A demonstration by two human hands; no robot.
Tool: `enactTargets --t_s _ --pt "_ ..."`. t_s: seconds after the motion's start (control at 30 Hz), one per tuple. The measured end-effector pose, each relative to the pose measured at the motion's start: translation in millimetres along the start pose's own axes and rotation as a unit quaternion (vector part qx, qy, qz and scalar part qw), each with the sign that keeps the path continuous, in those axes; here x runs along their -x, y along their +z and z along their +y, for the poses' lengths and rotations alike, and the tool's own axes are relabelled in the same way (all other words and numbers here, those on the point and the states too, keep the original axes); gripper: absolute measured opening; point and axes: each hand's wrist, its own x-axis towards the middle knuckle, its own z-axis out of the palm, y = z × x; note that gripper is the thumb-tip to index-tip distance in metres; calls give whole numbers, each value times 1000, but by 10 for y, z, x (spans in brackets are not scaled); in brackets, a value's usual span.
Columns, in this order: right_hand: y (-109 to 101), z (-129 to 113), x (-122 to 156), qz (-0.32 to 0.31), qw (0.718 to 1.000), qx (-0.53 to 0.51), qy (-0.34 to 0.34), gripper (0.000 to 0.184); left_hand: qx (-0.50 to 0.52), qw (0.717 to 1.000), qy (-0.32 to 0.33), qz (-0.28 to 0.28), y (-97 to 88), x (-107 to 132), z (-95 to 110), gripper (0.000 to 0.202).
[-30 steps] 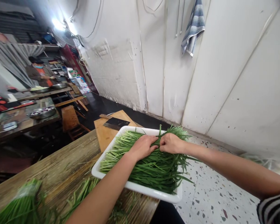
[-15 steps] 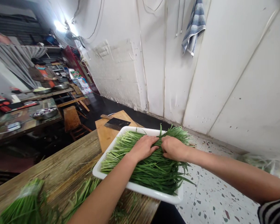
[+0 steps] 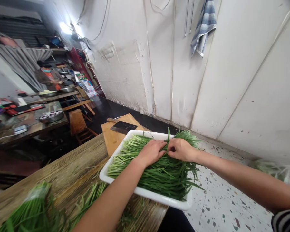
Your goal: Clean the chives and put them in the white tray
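Observation:
A white plastic tray (image 3: 163,201) is filled with long garlic chives (image 3: 164,182), pale stalk ends at the left and dark green leaves at the right. On top of them lies my left hand (image 3: 151,151), its fingers stretched toward the right and nothing clearly gripped. Close beside its fingertips, my right hand (image 3: 181,149) is closed in a pinch on some chive leaves near the tray's far side. How many leaves it holds is hidden by the fingers.
A cleaver (image 3: 124,126) rests on a wooden cutting board (image 3: 111,140) behind the tray. On the wooden table (image 3: 79,164) lie a tied chive bundle (image 3: 26,209) and loose chives (image 3: 96,193). A person (image 3: 48,77) stands at the far counter. The wall (image 3: 183,80) rises beyond.
My right hand has tilted slightly, so a gap now shows between its curled fingers and thumb. My left hand stays on the chives. The whole view has shifted a little.

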Motion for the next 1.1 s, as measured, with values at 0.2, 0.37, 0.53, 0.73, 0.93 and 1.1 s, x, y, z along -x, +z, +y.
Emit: enactTargets --t_s 0.2,0.37,0.53,0.73,0.93,1.1 --pt "-160 16 13 58 993 -106 0 8 -7 1000 1 -10 -9 0 0 37" --pt "-494 -227 433 172 967 -178 -62 21 -24 1000 -1 -5 -194 49 85 39" --pt "-96 -826 1061 262 910 -231 -223 14 -42 993 -50 94 -511 508 316 41" --pt "1324 -1325 948 207 897 -203 -334 25 -74 960 -151 224 -363 1746 576 47" --pt "1550 -1549 634 69 966 -155 -194 19 -145 922 -238 270 36 2951 640 52" --pt "1565 -1690 768 -69 951 -71 -292 67 -186 882 -343 263 310 3574 839 34"
